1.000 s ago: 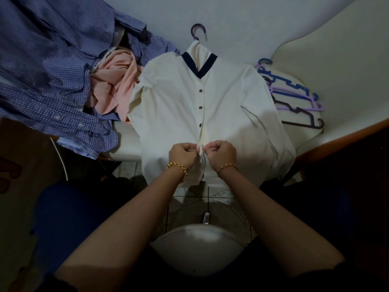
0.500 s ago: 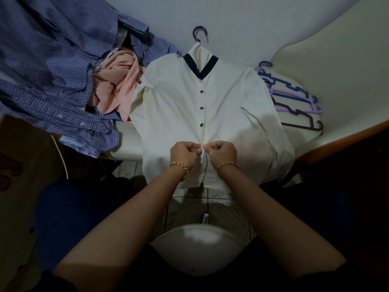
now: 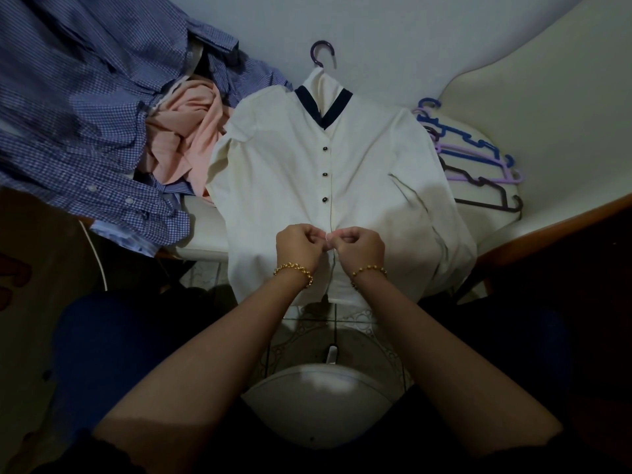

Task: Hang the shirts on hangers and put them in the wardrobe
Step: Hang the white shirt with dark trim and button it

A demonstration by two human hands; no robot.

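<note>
A cream shirt [image 3: 284, 165] with a navy collar band lies face up on a white surface, on a hanger whose purple hook [image 3: 322, 53] sticks out above the collar. Three dark buttons down its front are closed. My left hand [image 3: 298, 246] and my right hand [image 3: 359, 246] meet at the placket just below the third button, each pinching an edge of the shirt front. Both wrists wear gold bracelets.
A blue checked shirt [image 3: 85, 107] and a pink garment [image 3: 184, 131] are heaped at the left. Several spare hangers [image 3: 478, 165] in blue, lilac and dark plastic lie at the right. A wooden edge [image 3: 547, 227] runs along the right; tiled floor shows below.
Both hands stay at the same spot on the placket, their fingers shifting slightly. The shirt has not moved.
</note>
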